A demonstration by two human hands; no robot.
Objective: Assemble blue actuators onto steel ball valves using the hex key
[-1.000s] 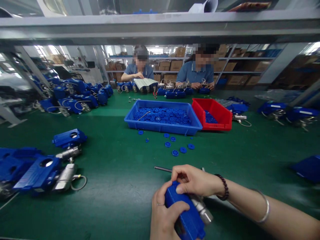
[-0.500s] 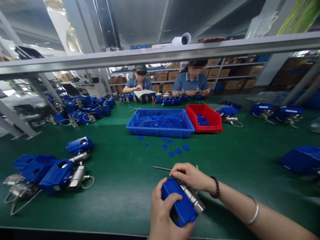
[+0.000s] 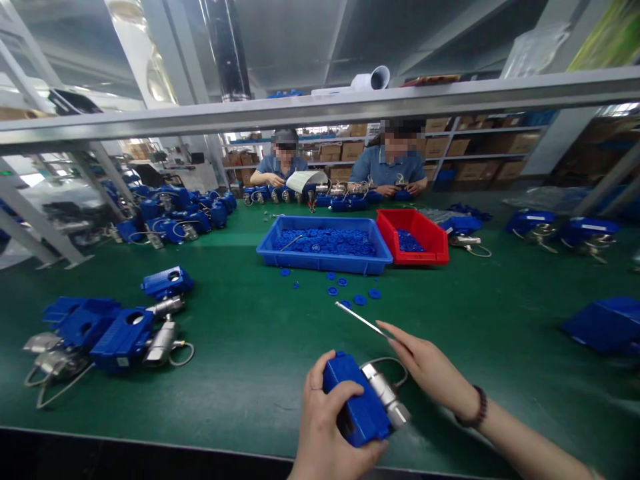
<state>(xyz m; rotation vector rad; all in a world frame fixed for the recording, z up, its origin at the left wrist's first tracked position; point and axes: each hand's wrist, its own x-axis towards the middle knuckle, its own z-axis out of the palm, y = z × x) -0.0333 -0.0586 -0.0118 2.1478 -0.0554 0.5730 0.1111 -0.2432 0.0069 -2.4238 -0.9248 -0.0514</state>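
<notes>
My left hand [image 3: 327, 427] is closed around a blue plastic valve unit [image 3: 356, 400] with a silver metal fitting [image 3: 385, 395] at its right end, resting on the green table near the front edge. Just to the right, my right hand [image 3: 427, 365] pinches a thin metal rod [image 3: 361, 320] that points up and left, away from the unit. A thin wire loops behind the metal fitting.
A blue tray [image 3: 324, 261] of small blue discs and a red bin [image 3: 417, 233] stand mid-table, with loose blue discs [image 3: 350, 293] in front. Blue valve units [image 3: 120, 330] lie at left, more at right [image 3: 603, 323]. Two people sit at the far side.
My right hand has come off the top of the blue unit and picked up the metal rod, moving to the right. The left hand keeps its grip on the unit.
</notes>
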